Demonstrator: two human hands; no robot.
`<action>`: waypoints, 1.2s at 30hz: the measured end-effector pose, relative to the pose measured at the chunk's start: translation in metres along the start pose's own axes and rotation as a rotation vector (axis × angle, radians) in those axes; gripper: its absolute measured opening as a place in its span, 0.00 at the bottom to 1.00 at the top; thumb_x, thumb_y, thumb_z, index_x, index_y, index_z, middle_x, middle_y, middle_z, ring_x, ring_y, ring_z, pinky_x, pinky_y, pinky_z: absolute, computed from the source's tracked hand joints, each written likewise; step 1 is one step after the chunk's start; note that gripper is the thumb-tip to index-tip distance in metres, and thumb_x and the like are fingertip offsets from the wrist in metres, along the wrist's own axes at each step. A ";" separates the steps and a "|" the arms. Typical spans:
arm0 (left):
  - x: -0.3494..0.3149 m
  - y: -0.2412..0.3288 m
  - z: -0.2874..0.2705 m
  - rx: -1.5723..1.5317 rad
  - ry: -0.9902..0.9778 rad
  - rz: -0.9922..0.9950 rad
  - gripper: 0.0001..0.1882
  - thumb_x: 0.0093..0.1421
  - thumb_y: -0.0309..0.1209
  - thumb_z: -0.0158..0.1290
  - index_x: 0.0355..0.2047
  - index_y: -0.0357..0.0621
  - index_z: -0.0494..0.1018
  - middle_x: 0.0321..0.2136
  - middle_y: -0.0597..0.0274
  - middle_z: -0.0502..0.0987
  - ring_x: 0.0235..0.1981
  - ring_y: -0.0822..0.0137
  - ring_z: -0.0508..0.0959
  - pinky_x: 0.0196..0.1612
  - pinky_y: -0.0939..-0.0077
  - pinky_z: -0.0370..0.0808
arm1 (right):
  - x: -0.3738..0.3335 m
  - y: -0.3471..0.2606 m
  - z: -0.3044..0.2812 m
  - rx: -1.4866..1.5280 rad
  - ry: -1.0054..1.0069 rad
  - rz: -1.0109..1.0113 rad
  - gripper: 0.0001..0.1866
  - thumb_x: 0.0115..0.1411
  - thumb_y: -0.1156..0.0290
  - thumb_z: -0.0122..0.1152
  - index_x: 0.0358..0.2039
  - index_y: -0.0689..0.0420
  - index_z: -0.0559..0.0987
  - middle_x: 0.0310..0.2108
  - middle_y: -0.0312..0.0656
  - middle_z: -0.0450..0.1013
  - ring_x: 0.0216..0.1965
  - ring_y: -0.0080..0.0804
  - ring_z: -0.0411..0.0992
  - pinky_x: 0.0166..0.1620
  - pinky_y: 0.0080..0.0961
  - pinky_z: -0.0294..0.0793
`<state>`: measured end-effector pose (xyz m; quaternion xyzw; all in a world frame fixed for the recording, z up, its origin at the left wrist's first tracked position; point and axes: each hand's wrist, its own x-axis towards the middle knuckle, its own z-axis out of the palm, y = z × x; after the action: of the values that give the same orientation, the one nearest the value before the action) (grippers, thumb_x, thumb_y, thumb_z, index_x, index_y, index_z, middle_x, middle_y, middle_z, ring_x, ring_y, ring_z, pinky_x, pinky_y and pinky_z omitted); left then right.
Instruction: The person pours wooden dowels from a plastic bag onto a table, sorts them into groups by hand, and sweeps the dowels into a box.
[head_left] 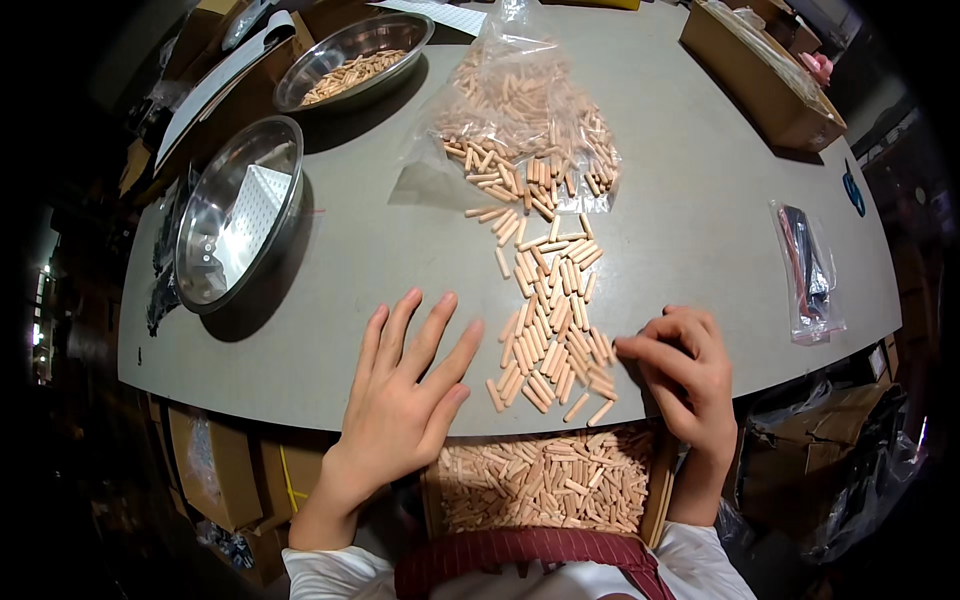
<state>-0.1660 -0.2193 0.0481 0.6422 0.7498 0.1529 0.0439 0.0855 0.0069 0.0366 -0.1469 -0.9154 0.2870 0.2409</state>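
The grey table (680, 220) bears a clear bag (505, 60) at its far side, with loose pegs (548, 330) trailing from it toward the near edge. Below that edge is a box (433, 505) full of pegs. At left are 2 steel bowls, the far bowl (305, 80) holding pegs, the near bowl (212, 190) a white perforated piece. The left hand (405, 380) is spread flat, fingers splayed, just left of the pegs; the right hand (690, 375) is curled at their right edge, its grip unclear.

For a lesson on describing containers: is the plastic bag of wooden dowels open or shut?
Open: wooden dowels trail from the near end of the clear plastic bag onto the grey table.
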 end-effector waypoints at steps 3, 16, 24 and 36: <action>0.000 -0.001 0.001 0.035 -0.018 0.033 0.31 0.66 0.33 0.53 0.70 0.48 0.72 0.74 0.46 0.63 0.75 0.33 0.58 0.75 0.33 0.49 | -0.001 0.003 -0.003 0.040 -0.023 -0.046 0.22 0.47 0.81 0.64 0.45 0.56 0.88 0.38 0.41 0.77 0.45 0.46 0.73 0.61 0.48 0.71; 0.000 0.000 -0.001 0.013 -0.039 0.015 0.30 0.68 0.34 0.55 0.71 0.53 0.71 0.75 0.48 0.62 0.75 0.34 0.57 0.75 0.32 0.49 | 0.002 0.001 0.004 0.047 0.040 -0.037 0.19 0.52 0.80 0.69 0.47 0.58 0.87 0.35 0.40 0.78 0.41 0.43 0.74 0.58 0.47 0.73; -0.001 -0.001 0.001 0.039 -0.035 0.035 0.31 0.66 0.35 0.53 0.70 0.49 0.72 0.75 0.46 0.61 0.75 0.32 0.56 0.75 0.31 0.48 | 0.003 -0.001 0.005 -0.014 -0.004 -0.043 0.25 0.52 0.83 0.63 0.53 0.59 0.85 0.37 0.43 0.76 0.43 0.46 0.72 0.56 0.43 0.72; 0.000 0.001 0.000 0.097 -0.119 0.051 0.34 0.70 0.48 0.52 0.74 0.52 0.67 0.78 0.47 0.56 0.77 0.31 0.52 0.75 0.29 0.44 | 0.003 -0.004 0.009 -0.117 -0.015 -0.058 0.30 0.49 0.83 0.61 0.56 0.58 0.83 0.40 0.44 0.75 0.45 0.48 0.69 0.53 0.41 0.71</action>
<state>-0.1646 -0.2194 0.0486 0.6703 0.7360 0.0788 0.0533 0.0773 0.0007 0.0337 -0.1319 -0.9363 0.2272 0.2332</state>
